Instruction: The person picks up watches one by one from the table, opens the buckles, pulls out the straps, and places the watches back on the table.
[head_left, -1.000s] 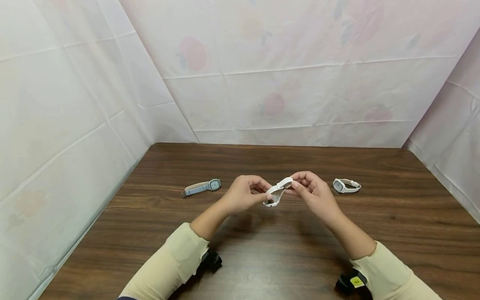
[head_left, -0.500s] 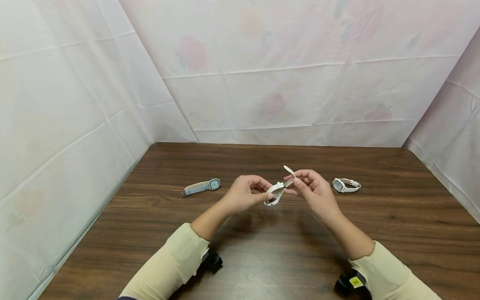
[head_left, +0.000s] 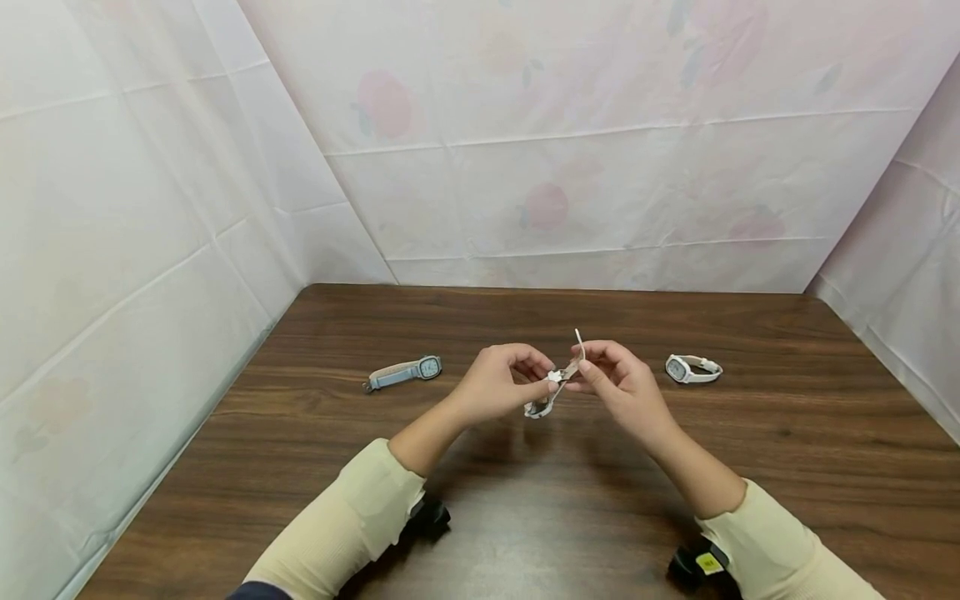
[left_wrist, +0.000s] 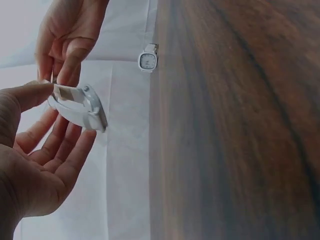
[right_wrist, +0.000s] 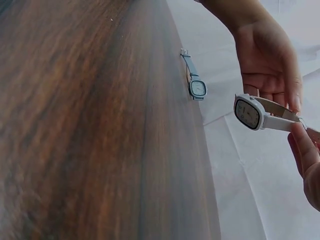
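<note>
Head view shows both hands raised above the table (head_left: 525, 517), the left hand (head_left: 498, 387) and right hand (head_left: 618, 383) pinching a white watch (head_left: 546, 400) between fingers — strap end up, seemingly to work its buckle. A blue watch (head_left: 405, 372) lies far left — another white watch (head_left: 692, 369) far right.

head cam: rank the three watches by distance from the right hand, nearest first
1. The white watch held between both hands, pinched by the right hand itself.
2. The white watch on the table, just to that hand's right.
3. The blue-strap watch, lying far left, beyond the left hand.
</note>
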